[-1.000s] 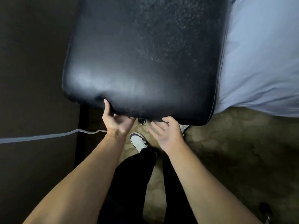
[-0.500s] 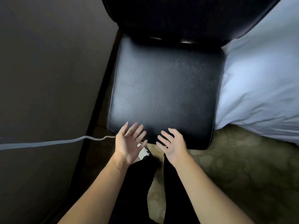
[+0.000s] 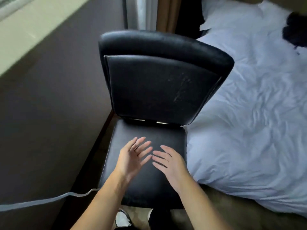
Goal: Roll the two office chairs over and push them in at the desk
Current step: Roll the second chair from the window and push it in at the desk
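A black leather office chair (image 3: 159, 83) stands right in front of me, its backrest upright at the far side and its seat facing me. My left hand (image 3: 132, 156) and my right hand (image 3: 167, 161) hover side by side over the seat, fingers spread, holding nothing. Whether they touch the seat I cannot tell. The chair's base and wheels are hidden under the seat. No second chair and no desk are in view.
A dark brown wall (image 3: 49, 122) runs close along the chair's left side. A bed with white sheets (image 3: 249, 113) presses against its right side. A grey cable (image 3: 49, 199) crosses at lower left. My shoe (image 3: 122, 219) stands on patterned carpet (image 3: 249, 216).
Both hands let go of the seat's front edge and moved up over the seat, fingers spread. The view rose from the seat to take in the whole backrest.
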Demonstrator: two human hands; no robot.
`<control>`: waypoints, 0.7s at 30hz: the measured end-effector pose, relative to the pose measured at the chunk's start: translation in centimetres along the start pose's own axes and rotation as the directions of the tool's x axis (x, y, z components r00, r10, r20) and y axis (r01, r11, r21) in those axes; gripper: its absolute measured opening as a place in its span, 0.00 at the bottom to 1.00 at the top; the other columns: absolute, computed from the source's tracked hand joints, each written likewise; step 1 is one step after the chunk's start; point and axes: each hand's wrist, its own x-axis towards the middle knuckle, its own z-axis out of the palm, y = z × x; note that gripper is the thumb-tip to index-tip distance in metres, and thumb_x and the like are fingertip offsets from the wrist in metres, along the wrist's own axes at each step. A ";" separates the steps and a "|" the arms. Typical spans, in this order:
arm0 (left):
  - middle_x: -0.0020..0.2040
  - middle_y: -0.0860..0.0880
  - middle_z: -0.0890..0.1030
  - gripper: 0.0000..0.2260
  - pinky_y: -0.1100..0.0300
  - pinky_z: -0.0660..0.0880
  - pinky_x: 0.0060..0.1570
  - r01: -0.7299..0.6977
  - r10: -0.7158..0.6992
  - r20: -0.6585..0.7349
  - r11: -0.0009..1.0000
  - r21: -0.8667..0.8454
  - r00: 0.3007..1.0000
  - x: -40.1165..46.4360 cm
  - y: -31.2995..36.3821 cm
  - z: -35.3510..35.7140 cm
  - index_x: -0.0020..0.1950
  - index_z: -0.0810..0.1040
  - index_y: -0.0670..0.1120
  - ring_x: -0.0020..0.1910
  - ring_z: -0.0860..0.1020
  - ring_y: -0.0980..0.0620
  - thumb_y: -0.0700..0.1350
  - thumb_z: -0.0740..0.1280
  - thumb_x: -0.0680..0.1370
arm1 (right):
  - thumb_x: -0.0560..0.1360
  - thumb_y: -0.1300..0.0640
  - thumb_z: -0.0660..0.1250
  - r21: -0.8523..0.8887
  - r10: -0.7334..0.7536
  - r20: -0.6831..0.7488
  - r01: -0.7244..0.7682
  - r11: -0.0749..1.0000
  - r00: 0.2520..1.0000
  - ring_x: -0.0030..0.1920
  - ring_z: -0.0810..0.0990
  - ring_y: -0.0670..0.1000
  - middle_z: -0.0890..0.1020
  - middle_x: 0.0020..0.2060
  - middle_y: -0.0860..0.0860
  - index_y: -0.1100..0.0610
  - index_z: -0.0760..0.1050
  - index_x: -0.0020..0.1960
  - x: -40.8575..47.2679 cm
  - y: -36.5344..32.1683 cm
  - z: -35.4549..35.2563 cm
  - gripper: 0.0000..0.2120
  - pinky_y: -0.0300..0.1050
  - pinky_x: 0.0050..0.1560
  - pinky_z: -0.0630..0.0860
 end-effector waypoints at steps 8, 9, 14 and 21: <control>0.54 0.49 0.85 0.10 0.56 0.76 0.55 -0.292 0.284 0.083 0.856 0.426 0.955 -1.2 8.2 13.6 0.58 0.81 0.49 0.55 0.82 0.52 0.48 0.65 0.80 | 0.80 0.62 0.62 -0.040 -0.236 0.054 0.238 0.970 0.970 0.48 0.87 0.58 0.85 0.49 0.63 0.60 0.77 0.57 -1.3 -15.3 2.0 0.09 0.49 0.48 0.82; 0.54 0.49 0.85 0.09 0.57 0.75 0.55 -0.335 0.341 0.081 0.802 0.494 0.937 -0.8 8.9 15.1 0.57 0.82 0.49 0.55 0.81 0.52 0.47 0.65 0.80 | 0.79 0.64 0.61 -0.076 -0.261 0.068 0.266 0.961 0.963 0.47 0.87 0.57 0.85 0.48 0.63 0.60 0.77 0.57 -0.9 -16.8 2.0 0.09 0.48 0.49 0.82; 0.58 0.49 0.82 0.14 0.60 0.72 0.61 -0.390 0.743 0.147 0.164 0.906 0.653 3.6 12.6 21.7 0.61 0.80 0.49 0.59 0.78 0.52 0.48 0.70 0.77 | 0.74 0.63 0.67 -0.418 -0.513 0.217 0.554 0.720 0.831 0.49 0.85 0.49 0.86 0.43 0.50 0.51 0.80 0.50 1.4 -25.6 1.6 0.10 0.42 0.53 0.79; 0.74 0.45 0.68 0.26 0.39 0.53 0.74 0.048 0.713 0.340 -0.464 0.885 0.613 11.8 19.4 30.7 0.74 0.68 0.58 0.76 0.61 0.43 0.65 0.54 0.78 | 0.76 0.52 0.63 -0.694 -0.685 0.531 0.720 -0.014 0.499 0.67 0.73 0.51 0.78 0.65 0.46 0.43 0.72 0.66 6.8 -38.9 -1.8 0.18 0.53 0.66 0.72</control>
